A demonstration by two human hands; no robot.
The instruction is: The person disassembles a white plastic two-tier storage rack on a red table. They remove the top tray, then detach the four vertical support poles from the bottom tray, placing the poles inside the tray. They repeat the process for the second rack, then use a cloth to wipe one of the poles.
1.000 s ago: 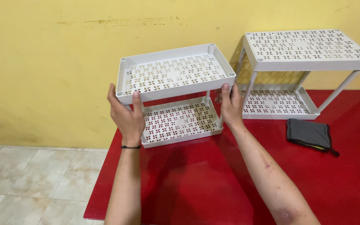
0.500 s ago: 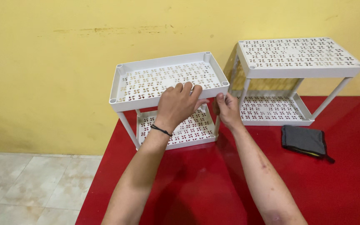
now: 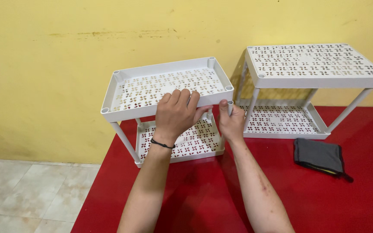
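Observation:
A white two-tier plastic rack stands on the red table, its perforated upper tray tilted and sitting on thin poles above the lower tray. My left hand grips the front rim of the upper tray, fingers over the edge. My right hand is closed round the top of the front right pole, whose open end shows just under the tray's corner, apart from it.
A second white two-tier rack stands to the right against the yellow wall. A dark grey pouch lies on the table in front of it. The table's left edge drops to a tiled floor.
My left hand moved from the rack's left end to the middle of the upper tray's front rim. The upper tray now tilts, and the front right pole is free of its corner.

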